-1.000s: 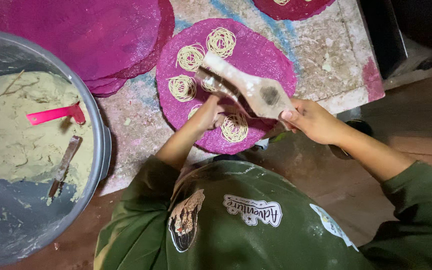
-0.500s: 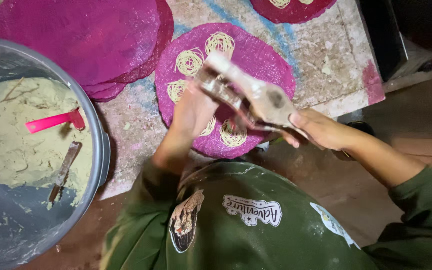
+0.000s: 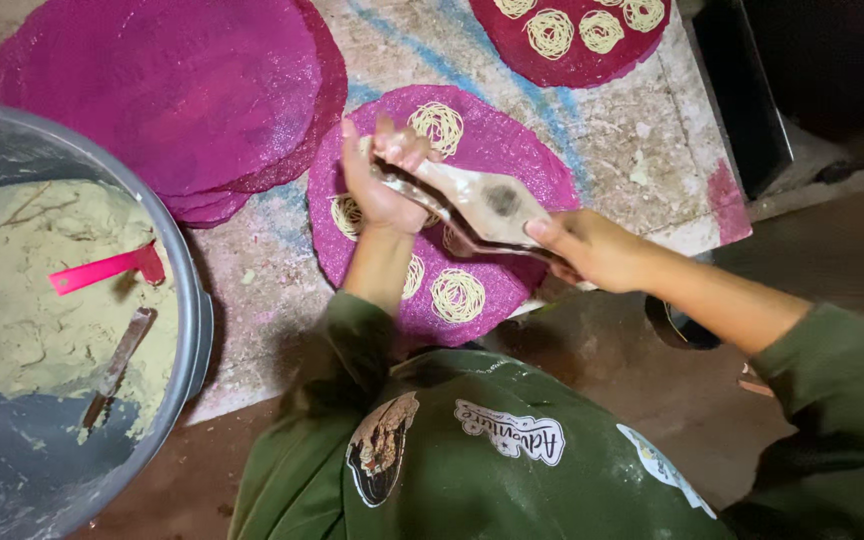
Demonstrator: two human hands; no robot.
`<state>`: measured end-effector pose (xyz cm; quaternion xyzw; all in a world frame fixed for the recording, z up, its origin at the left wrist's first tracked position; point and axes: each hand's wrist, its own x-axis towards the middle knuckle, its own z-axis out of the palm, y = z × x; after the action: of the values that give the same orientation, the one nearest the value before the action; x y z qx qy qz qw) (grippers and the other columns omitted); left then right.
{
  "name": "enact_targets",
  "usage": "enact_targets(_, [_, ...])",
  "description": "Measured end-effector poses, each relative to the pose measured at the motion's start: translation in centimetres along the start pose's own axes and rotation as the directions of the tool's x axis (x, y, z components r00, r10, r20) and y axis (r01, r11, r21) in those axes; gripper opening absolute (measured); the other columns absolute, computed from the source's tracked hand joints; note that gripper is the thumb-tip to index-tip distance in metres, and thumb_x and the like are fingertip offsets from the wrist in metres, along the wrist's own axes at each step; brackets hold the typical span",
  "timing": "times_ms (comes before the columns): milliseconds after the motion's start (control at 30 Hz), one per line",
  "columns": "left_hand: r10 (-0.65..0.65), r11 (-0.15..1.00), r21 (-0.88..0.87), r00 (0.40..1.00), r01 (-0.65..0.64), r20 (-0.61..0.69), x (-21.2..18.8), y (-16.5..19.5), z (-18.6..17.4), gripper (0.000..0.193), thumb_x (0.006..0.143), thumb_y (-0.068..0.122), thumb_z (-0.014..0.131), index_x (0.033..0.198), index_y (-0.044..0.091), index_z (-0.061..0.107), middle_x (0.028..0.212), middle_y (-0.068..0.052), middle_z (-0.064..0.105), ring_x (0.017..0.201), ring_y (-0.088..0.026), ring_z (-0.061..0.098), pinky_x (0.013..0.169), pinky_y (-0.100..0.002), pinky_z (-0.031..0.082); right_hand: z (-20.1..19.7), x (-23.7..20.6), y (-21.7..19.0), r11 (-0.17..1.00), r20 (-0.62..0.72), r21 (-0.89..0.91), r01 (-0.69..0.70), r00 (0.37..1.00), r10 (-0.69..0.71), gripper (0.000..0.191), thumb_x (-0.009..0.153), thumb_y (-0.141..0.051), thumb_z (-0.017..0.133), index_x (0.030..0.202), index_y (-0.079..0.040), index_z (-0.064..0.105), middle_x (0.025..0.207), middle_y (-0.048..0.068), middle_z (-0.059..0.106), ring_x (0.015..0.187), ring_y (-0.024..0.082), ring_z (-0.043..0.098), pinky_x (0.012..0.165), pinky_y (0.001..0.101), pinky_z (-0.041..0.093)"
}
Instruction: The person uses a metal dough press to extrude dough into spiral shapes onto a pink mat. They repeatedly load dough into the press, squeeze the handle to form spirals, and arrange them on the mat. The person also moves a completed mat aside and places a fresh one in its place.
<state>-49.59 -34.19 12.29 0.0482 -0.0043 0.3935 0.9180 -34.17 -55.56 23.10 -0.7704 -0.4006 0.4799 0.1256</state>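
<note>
Big grey tub [image 3: 190, 300] at left, holding pale dough [image 3: 22, 290], a pink scraper [image 3: 102, 270] and a knife [image 3: 117, 365]. Stack of magenta mats [image 3: 172, 90] beyond it. Round mat [image 3: 512, 160] in the middle carries noodle coils [image 3: 457, 295]. Wooden press [image 3: 472, 205] held above that mat. Left hand [image 3: 382, 185] fingers clamped round its far end, right hand [image 3: 592, 250] fingers wrapped on the near end.
</note>
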Motion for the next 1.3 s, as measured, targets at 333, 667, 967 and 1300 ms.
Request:
enact_targets(333, [0.026, 1.0, 0.013, 1.0, -0.026, -0.014, 2.1, 0.7, 1.6, 0.05, 0.102, 0.057, 0.041, 0.071, 0.018, 0.046, 0.06, 0.003, 0.045, 0.057, -0.014, 0.044, 0.066, -0.035, 0.042, -0.6, -0.2, -2.2, 0.992, -0.148, -0.063, 0.107, 0.982, -0.116, 0.068, 0.099, -0.063, 0.038, 0.093, -0.002, 0.069, 0.063, 0.006, 0.061, 0.058, 0.019, 0.062, 0.058, 0.036, 0.052])
enact_targets(667, [0.023, 0.995, -0.093, 1.0, -0.024, -0.007, 2.7, -1.9, 2.6, 0.043, 0.1, 0.049, 0.042, 0.074, 0.016, 0.047, 0.063, 0.001, 0.049, 0.058, -0.016, 0.047, 0.068, -0.036, 0.045, -2.8, -1.0, -2.0, 0.983, -0.234, -0.18, 0.015, 0.971, -0.058, 0.065, 0.098, -0.06, 0.041, 0.12, -0.006, 0.069, 0.063, 0.007, 0.062, 0.061, 0.018, 0.063, 0.06, 0.0354, 0.052])
enact_targets(967, [-0.381, 0.181, 0.78, 0.773, 0.6, -0.506, 0.6, -1.8, -1.8, 0.057, 0.112, 0.038, 0.025, 0.115, -0.003, 0.064, 0.086, -0.015, 0.068, 0.051, -0.011, 0.048, 0.038, -0.024, 0.036, -2.5, 0.0, 0.9, 0.975, -0.23, -0.027, 0.223, 0.947, -0.223, 0.053, 0.099, -0.054, 0.053, 0.094, -0.003, 0.068, 0.063, 0.003, 0.057, 0.058, 0.013, 0.052, 0.055, 0.0329, 0.044])
enact_targets(1300, [-0.249, -0.312, 0.944, 0.95, 0.107, -0.19, -3.1, -0.1, -0.6, 0.055, 0.098, 0.026, 0.045, 0.151, 0.014, 0.037, 0.115, -0.001, 0.078, 0.047, -0.01, 0.05, 0.041, -0.029, 0.045, -2.3, 2.5, 4.6, 0.957, -0.391, 0.098, 0.273, 0.895, -0.215, 0.043, 0.102, -0.049, 0.047, 0.095, -0.01, 0.063, 0.062, 0.001, 0.055, 0.056, 0.011, 0.049, 0.052, 0.0297, 0.041])
